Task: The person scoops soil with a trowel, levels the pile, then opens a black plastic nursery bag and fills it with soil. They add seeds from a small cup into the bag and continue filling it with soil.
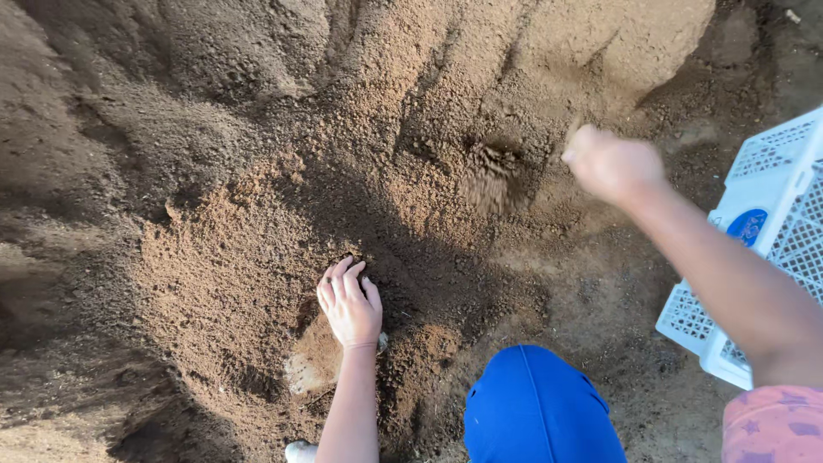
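A big heap of loose brown soil (257,171) fills most of the head view. My left hand (349,302) rests palm down on the soil near the bottom middle, fingers together and curled slightly into the dirt. My right hand (610,163) is raised at the upper right, blurred, with the fingers closed. A small clump of soil (490,176) hangs blurred in the air to the left of that hand, above the heap.
A white plastic lattice crate (771,231) with a round blue sticker stands on the ground at the right edge. My knee in blue cloth (536,411) shows at the bottom middle. A pink sleeve (776,424) is at the bottom right corner.
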Demonstrator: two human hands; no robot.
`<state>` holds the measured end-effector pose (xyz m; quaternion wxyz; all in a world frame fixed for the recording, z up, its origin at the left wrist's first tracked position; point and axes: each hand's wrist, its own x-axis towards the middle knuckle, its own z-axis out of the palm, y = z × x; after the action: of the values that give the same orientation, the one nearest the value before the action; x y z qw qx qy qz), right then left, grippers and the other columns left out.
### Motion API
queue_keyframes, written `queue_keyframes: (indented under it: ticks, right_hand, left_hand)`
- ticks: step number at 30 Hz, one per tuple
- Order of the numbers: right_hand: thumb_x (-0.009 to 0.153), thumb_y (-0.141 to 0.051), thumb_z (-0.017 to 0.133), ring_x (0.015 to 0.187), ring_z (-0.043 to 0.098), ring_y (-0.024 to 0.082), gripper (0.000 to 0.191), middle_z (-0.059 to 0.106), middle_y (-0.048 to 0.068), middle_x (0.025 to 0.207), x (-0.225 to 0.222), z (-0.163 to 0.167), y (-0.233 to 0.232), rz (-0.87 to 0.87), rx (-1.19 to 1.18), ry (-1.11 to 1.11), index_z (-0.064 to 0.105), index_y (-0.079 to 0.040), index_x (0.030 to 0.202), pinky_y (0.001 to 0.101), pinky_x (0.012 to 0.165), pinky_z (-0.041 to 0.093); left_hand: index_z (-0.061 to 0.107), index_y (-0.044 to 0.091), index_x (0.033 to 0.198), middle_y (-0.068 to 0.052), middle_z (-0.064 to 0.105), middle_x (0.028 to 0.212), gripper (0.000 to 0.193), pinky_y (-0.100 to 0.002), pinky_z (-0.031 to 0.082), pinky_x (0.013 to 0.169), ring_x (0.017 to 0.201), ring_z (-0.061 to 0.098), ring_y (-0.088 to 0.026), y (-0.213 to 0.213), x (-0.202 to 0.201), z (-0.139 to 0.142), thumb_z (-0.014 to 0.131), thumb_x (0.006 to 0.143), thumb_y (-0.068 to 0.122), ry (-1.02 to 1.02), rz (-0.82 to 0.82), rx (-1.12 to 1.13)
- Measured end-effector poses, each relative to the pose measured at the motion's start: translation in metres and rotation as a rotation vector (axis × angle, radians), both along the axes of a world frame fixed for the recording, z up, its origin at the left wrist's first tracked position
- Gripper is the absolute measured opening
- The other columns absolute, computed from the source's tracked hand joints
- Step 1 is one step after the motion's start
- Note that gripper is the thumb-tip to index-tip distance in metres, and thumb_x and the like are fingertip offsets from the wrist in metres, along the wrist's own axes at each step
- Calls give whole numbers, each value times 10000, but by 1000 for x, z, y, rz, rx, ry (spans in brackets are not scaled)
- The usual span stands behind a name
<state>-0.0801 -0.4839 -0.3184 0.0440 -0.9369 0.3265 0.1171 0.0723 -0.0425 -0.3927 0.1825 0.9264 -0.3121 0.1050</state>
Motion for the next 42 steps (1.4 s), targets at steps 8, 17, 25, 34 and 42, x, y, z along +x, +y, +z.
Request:
queue_keyframes:
  ticks: [8, 17, 25, 34, 42]
  right_hand:
    - [1120, -448, 645, 817, 679, 378, 388, 681, 158, 1045, -92, 25, -128, 7, -550, -259, 610, -61, 1110, 515, 635, 512]
    - [1128, -502, 534, 947, 669, 450, 450, 699, 259, 1068, -66, -85, -49, -352, 10, -129, 556, -73, 1261, 567, 818, 521]
    - [1058, -451, 526, 967, 699, 422, 401, 706, 198, 1165, -99, -80, -2, -165, -56, -151, 551, -77, 1200, 545, 756, 547]
    - [1111, -369, 568, 1033, 652, 501, 435, 675, 331, 1112, -132, -113, -33, -858, -16, -361, 489, 41, 1235, 553, 888, 521]
    - [1135, -330, 470, 716, 645, 264, 373, 660, 191, 906, -20, -77, 64, -655, 203, -487, 477, 37, 1201, 390, 624, 536]
  left_hand:
    - [655, 104, 1181, -56, 616, 1339, 245, -479, 371, 1157, 1307, 517, -311, -2, -3, 4, 632, 947, 172, 15, -2, -34]
    - [650, 102, 1185, -53, 617, 1337, 239, -485, 368, 1168, 1306, 520, -299, 1, -2, -2, 626, 956, 165, 16, 6, -12]
    - [656, 104, 1190, -54, 627, 1356, 234, -467, 371, 1151, 1315, 506, -306, 2, -3, -6, 609, 982, 200, 33, 15, 8]
    - [668, 109, 1182, -59, 618, 1350, 244, -472, 370, 1143, 1307, 500, -323, -2, -9, 2, 629, 963, 209, 40, 19, 14]
    - [643, 88, 1197, -85, 616, 1320, 283, -496, 371, 1153, 1297, 505, -326, -6, -10, 10, 650, 957, 239, -5, -20, -18]
